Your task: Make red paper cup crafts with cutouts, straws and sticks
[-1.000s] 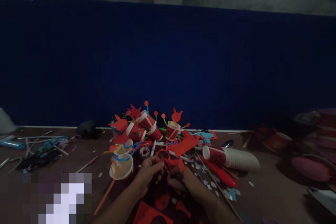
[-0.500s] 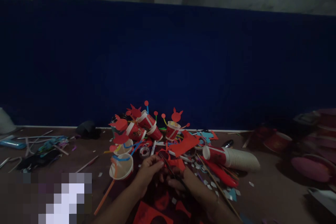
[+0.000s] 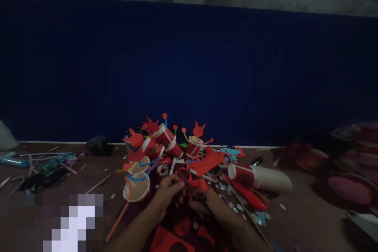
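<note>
Holding nearly still: your right hand (image 3: 210, 201) curls round scissors (image 3: 191, 191); your left hand (image 3: 166, 191) bends its fingers inward, hold unclear. Little has shifted, suggesting a pause.

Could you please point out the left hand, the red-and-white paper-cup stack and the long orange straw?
Left hand (image 3: 167, 193): head view, thumb base.
Red-and-white paper-cup stack (image 3: 262, 178): head view, middle rims.
Long orange straw (image 3: 118, 221): head view, shaft.

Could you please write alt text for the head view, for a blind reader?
A person's right hand, gripping what look like dark scissors, is close to the left hand over a cluttered table. Beyond are paper cups with red cutouts; a cup stack lies to the right, a blue panel behind.
</note>
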{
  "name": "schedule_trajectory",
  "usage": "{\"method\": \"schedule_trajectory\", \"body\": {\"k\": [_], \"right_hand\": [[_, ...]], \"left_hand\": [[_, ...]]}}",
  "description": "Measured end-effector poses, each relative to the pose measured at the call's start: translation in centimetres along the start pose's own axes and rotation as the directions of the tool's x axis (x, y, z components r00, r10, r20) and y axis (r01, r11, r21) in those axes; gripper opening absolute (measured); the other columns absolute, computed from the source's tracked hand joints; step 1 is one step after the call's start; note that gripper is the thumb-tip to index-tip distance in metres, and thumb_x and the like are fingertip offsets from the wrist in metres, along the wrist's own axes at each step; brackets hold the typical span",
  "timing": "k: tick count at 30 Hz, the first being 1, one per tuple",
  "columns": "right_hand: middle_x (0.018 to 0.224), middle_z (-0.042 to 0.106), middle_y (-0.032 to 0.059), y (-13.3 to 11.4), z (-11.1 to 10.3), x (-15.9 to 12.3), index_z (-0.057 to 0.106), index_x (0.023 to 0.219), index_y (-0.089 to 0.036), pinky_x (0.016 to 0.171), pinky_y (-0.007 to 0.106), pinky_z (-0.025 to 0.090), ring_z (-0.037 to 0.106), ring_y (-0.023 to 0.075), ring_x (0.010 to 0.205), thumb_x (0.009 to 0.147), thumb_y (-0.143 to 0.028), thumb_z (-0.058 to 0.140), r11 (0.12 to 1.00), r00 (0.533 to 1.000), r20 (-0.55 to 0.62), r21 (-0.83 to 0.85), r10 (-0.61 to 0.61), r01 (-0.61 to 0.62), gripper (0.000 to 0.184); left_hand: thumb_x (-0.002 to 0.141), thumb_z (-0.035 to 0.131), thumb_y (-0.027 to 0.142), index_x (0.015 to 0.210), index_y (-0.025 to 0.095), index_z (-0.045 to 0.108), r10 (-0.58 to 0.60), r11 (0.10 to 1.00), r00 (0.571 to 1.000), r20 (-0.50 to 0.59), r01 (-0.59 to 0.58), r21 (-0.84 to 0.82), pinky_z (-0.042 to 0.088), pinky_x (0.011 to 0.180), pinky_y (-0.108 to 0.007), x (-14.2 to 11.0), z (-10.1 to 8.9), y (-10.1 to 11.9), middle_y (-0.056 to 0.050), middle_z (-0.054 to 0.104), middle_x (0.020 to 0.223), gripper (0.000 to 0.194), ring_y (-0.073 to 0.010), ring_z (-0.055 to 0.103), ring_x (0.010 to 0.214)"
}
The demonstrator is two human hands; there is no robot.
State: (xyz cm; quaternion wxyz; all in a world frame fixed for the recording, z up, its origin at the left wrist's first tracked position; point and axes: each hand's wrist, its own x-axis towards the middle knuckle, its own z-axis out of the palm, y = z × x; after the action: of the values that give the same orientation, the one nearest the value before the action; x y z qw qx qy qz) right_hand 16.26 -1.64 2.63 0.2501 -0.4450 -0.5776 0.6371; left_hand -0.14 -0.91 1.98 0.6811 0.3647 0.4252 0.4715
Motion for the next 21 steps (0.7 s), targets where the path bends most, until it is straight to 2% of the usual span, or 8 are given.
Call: {"method": "schedule_trajectory", "body": {"k": [5, 11, 17, 21], "right_hand": [[0.042, 0.043, -0.01, 0.04, -0.03, -0.04, 0.053, 0.067, -0.016, 0.033, 0.015, 0.022, 0.031, 0.0024, 0.034, 0.06, -0.038, 0.071, 0.999, 0.999, -0.017, 0.01, 0.034, -0.034, 0.029], [0.044, 0.046, -0.0087, -0.43, -0.19, -0.2, 0.054, 0.066, -0.016, 0.034, 0.015, 0.026, 0.035, 0.0028, 0.035, 0.06, -0.039, 0.071, 1.0, 0.999, 0.042, 0.012, 0.006, -0.007, 0.029], [0.043, 0.043, -0.0088, -0.23, -0.44, -0.11, 0.054, 0.065, -0.016, 0.034, 0.016, 0.024, 0.033, 0.0028, 0.034, 0.063, -0.044, 0.068, 0.998, 0.995, 0.084, -0.007, -0.054, 0.055, 0.031], [0.043, 0.043, -0.0092, -0.22, -0.59, -0.17, 0.054, 0.065, -0.016, 0.034, 0.015, 0.023, 0.032, 0.0028, 0.034, 0.062, -0.042, 0.069, 0.999, 0.996, 0.089, -0.021, -0.028, 0.03, 0.03]], "left_hand": [[0.062, 0.07, 0.035, 0.065, 0.018, 0.044, -0.001, 1.0, 1.0, -0.014, 0.001, -0.006, 0.026, 0.03, -0.012, 0.07, 0.07, 0.06, 0.006, 0.059, 0.045, 0.031, -0.0034, 0.044, 0.03], [0.061, 0.07, 0.035, 0.063, 0.019, 0.044, 0.001, 1.0, 1.0, 0.018, -0.001, 0.007, 0.021, 0.028, -0.013, 0.09, -0.08, -0.03, 0.007, 0.054, 0.041, 0.032, -0.0017, 0.036, 0.026], [0.06, 0.07, 0.035, 0.063, 0.019, 0.043, -0.029, 0.999, 0.999, 0.019, 0.029, 0.025, 0.019, 0.028, -0.013, 0.14, -0.24, 0.01, 0.007, 0.054, 0.04, 0.032, -0.0018, 0.035, 0.026], [0.06, 0.07, 0.034, 0.063, 0.019, 0.042, -0.031, 0.999, 0.999, 0.029, 0.031, 0.021, 0.018, 0.028, -0.013, 0.28, -0.33, -0.07, 0.008, 0.053, 0.039, 0.031, -0.0019, 0.034, 0.026]]}}
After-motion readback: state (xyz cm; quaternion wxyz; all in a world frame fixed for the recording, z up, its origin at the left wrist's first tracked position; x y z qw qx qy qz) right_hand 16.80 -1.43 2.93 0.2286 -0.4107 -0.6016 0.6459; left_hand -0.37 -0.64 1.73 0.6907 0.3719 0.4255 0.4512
